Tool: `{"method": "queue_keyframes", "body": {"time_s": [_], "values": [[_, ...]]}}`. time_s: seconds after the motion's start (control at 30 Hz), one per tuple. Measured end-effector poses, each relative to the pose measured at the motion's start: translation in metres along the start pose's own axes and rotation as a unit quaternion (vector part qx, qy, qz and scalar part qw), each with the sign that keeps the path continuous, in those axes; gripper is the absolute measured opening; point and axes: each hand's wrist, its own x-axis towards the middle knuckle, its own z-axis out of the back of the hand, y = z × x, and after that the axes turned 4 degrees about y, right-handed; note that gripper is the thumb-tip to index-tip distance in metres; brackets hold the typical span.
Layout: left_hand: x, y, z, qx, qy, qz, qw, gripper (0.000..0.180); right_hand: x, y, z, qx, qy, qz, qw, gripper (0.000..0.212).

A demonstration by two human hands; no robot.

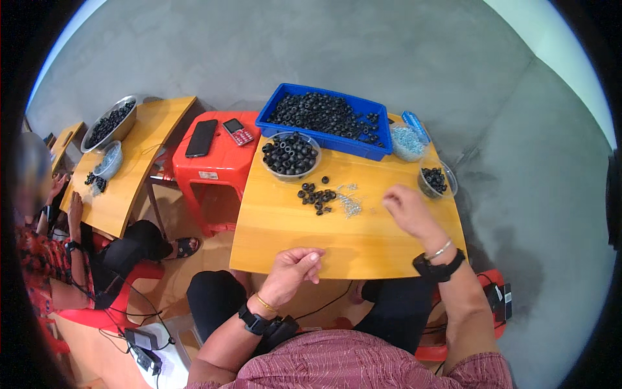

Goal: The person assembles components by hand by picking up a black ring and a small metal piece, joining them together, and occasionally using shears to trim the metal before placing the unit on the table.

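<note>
Clock centred on the main desk [382, 243]. Ten o'clock: red stool [214, 170] bearing a dark phone [202, 138] and a keypad phone [238, 131]. Ten to eleven: clear tub [286, 176] of round black pieces. Seven: left hand [295, 271] over near edge, thumb against curled fingers; cannot tell if it grips anything. Just nine of centre: loose black pieces [317, 198]. Twelve: blue tray [330, 141], many more. Centre: silvery bits [350, 205]. Three: right hand [405, 209], fingers bent, tips blurred; contents unclear. Between two and three: small tub [426, 187], black pieces inside.
</note>
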Motion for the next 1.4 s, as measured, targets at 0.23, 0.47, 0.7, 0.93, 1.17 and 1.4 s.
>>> {"method": "queue_keyframes", "body": {"time_s": [0.23, 0.47, 0.7, 0.93, 1.17, 1.4], "values": [[-0.003, 0.005, 0.005, -0.012, 0.008, 0.035, 0.999, 0.020, 0.024, 0.024, -0.056, -0.028, 0.046, 0.102, 0.993, 0.009], [-0.005, 0.003, 0.007, -0.043, 0.022, 0.035, 0.998, 0.021, 0.045, 0.039, -0.081, -0.089, 0.059, 0.160, 0.981, 0.010], [-0.004, 0.003, 0.013, -0.046, 0.040, 0.039, 0.997, 0.023, 0.047, 0.042, -0.082, -0.130, 0.045, 0.145, 0.980, 0.011], [-0.005, 0.004, 0.012, -0.059, 0.037, 0.042, 0.997, 0.022, 0.049, 0.053, -0.083, -0.159, 0.065, 0.215, 0.961, 0.021], [-0.002, -0.002, 0.014, -0.099, -0.027, -0.003, 0.995, 0.026, 0.049, 0.059, -0.083, -0.136, 0.072, 0.204, 0.967, 0.019], [-0.001, -0.003, 0.014, -0.114, -0.028, -0.006, 0.993, 0.029, 0.049, 0.063, -0.088, -0.182, 0.117, 0.211, 0.953, 0.018]]}}
